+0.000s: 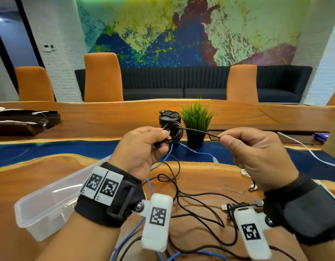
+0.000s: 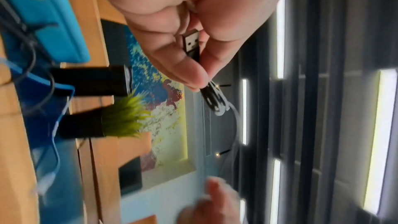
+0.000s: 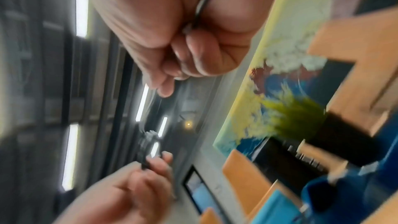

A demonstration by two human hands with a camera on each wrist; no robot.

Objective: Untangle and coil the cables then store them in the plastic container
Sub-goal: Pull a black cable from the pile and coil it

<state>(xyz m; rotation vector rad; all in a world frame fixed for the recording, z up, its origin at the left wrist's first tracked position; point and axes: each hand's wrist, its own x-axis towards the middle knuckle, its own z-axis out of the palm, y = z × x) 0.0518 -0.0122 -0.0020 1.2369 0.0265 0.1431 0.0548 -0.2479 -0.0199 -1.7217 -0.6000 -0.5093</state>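
Observation:
My left hand is raised above the table and grips a small coil of black cable. In the left wrist view its USB plug lies between thumb and fingers, and the coil sticks out past the fingertips. My right hand pinches the free strand that runs from the coil to the right. A clear plastic container sits open on the table at lower left. Tangled black cables and a blue cable lie under my wrists.
A potted green plant and a black lidded cup stand just behind the hands. A white cable trails off at right. Dark trays sit at far left. Orange chairs line the far side.

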